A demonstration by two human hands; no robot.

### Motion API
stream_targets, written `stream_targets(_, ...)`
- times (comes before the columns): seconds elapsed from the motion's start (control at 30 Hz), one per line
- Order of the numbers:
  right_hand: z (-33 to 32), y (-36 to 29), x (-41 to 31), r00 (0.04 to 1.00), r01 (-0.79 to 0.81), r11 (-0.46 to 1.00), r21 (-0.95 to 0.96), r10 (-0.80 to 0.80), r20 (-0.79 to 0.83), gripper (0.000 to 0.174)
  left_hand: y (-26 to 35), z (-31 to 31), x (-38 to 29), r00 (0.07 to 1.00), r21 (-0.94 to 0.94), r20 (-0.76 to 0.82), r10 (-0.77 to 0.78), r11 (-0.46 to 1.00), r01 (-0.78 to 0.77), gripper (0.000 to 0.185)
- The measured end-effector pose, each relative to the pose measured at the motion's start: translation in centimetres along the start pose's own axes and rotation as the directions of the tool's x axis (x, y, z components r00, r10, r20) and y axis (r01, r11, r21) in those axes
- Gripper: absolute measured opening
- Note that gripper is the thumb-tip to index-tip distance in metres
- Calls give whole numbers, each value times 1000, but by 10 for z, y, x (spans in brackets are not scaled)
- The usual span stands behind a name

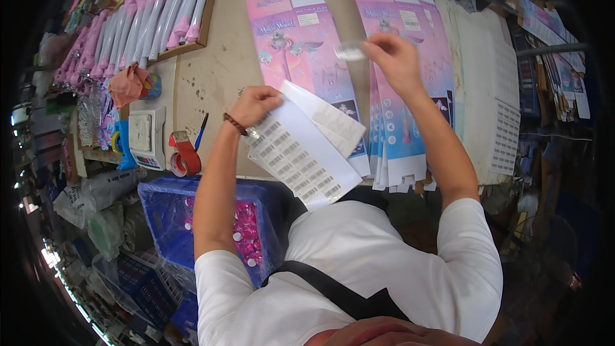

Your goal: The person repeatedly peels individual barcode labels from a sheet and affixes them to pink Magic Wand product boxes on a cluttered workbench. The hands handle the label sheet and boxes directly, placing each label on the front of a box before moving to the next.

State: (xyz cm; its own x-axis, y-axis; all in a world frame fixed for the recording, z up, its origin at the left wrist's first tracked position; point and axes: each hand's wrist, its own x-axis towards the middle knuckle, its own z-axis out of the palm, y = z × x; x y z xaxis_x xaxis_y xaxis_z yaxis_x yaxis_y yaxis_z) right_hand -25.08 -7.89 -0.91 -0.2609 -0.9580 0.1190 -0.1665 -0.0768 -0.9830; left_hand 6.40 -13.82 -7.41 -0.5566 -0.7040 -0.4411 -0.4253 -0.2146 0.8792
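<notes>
My left hand [257, 105] pinches the upper corner of a few label sheets [307, 158] printed with rows of barcodes. They hang over the table's front edge and cover the lower part of a flat pink and blue toy wand box [298, 48]. Between the thumb and fingers of my right hand [396, 60] is a small label [350, 51], blurred by motion. That hand is above a stack of similar flattened boxes [413, 120] on the right. White stickers are on the front of both the single box and the top of the stack.
Pink and white toy wands [139, 24] lie in a cardboard tray at the back left. A digital scale [146, 139], a red tape dispenser [185, 156] and a blue pen [202, 130] are on the left. Below the table stands a blue crate [168, 221] holding pink items.
</notes>
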Motion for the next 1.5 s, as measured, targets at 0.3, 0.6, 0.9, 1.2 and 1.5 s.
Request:
stream_targets(0.3,77,137,110,991,-133,984,-119,128,-48,15,-15,43,26,944,330,11,331,890,-316,5)
stream_targets(0.6,87,162,117,986,-155,973,-168,142,-84,14,-19,47,26,962,395,-14,274,885,-247,9)
stream_targets(0.9,86,153,116,992,-130,970,-204,125,-36,14,-18,46,26,952,386,-6,307,879,-281,9)
stream_targets(1.2,88,156,117,996,-91,961,-261,85,-35,14,-14,46,25,951,402,-5,308,872,-280,10)
stream_targets(1.5,94,153,117,998,-62,898,-436,58,-22,14,-14,47,24,951,403,-8,310,871,-281,9)
